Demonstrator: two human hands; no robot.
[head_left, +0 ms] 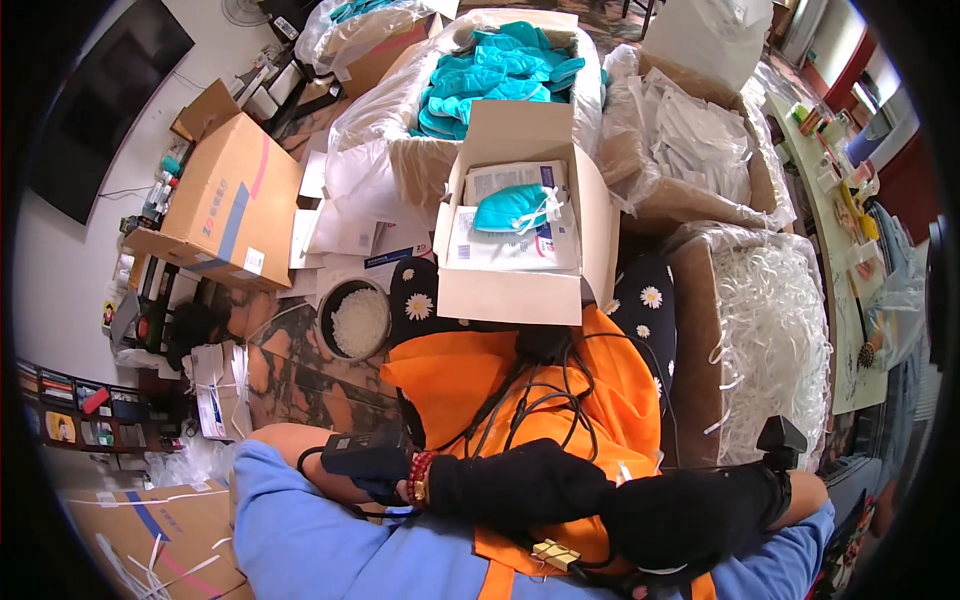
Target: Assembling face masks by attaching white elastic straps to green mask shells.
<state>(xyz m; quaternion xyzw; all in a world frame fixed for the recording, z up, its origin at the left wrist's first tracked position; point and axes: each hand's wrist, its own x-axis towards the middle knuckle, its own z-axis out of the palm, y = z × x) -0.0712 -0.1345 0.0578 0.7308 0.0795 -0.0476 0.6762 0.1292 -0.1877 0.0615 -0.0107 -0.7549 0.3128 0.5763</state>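
Note:
Both my hands wear black gloves and rest close to my body on an orange apron (pixel 470 385). My left hand (pixel 520 487) lies across my lap with its fingers pointing right; a red bead bracelet (pixel 420 477) and a black device (pixel 365 455) sit at its wrist. My right hand (pixel 690 517) touches the left one's fingertips; its wrist also carries a black device (pixel 781 439). The dark gloves hide the fingers, so I cannot tell whether either hand holds anything. A small yellow clip (pixel 555 553) sits just below the hands. Black cables (pixel 535 390) run up the apron.
An open white box (pixel 510 290) ahead holds a teal mask (pixel 515 208) on printed packets. Behind it stand a carton of teal masks (pixel 500 65) and one of white masks (pixel 700 130). White strips (pixel 775 320) fill a box at right. A bowl of white bits (pixel 357 320) sits left.

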